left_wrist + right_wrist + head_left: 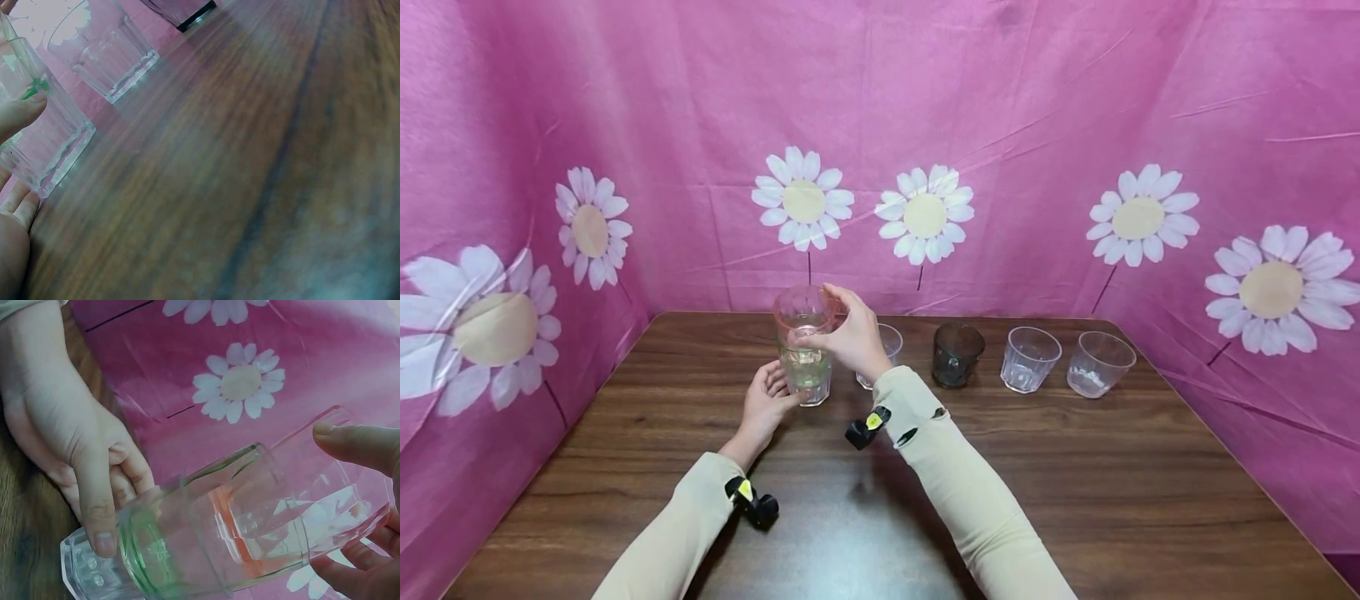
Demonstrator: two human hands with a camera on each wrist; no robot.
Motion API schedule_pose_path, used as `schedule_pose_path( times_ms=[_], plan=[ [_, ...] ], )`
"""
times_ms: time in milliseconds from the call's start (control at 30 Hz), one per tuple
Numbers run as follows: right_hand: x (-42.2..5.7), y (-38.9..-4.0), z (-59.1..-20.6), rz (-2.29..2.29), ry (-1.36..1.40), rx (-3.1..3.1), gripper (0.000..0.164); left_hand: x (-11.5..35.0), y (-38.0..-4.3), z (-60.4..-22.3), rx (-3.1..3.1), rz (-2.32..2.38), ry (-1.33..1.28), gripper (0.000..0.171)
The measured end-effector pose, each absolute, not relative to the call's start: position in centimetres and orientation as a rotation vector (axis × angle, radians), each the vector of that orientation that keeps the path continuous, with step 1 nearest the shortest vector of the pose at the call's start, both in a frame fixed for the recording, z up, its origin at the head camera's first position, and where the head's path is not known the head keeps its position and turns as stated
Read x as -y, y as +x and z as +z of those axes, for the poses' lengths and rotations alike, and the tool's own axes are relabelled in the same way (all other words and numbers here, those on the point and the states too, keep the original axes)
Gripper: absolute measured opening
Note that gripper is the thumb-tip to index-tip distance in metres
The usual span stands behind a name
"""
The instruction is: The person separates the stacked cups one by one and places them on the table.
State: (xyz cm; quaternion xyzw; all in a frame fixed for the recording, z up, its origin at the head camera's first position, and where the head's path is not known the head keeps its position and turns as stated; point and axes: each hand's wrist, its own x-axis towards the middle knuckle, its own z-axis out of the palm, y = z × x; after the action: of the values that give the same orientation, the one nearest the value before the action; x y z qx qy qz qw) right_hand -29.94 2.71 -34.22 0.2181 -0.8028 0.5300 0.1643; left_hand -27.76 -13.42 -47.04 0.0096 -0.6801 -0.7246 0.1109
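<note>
A nested stack of see-through cups stands upright toward the back left of the table. Its lowest is a clear cup (813, 396), with a green cup (147, 544) set into it and a pink cup (797, 307) uppermost. My left hand (765, 407) holds the clear cup low down, thumb (25, 114) on one side and fingers on the other. Up at the pink cup, my right hand (856, 335) grips its wall between thumb (350, 444) and fingers. An orange-tinted base (237, 531) shows through the green cup's wall.
Right behind my right hand, another clear cup (891, 340) is partly hidden. Farther right stand a dark smoky cup (958, 357) and two clear cups, one (1030, 360) beside the other (1100, 365). A pink flowered cloth (1022, 242) hangs around the wooden table (1075, 483).
</note>
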Motion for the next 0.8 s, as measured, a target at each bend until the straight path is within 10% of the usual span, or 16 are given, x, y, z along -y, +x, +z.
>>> schedule_pose_path(
  times_ms=[800],
  plan=[
    [-4.9, -28.9, -32.5, 1.835, 0.659, 2.034, 0.085, 13.5, -27.8, -47.1, 1.998, -2.135, 0.032, 0.071]
  ],
)
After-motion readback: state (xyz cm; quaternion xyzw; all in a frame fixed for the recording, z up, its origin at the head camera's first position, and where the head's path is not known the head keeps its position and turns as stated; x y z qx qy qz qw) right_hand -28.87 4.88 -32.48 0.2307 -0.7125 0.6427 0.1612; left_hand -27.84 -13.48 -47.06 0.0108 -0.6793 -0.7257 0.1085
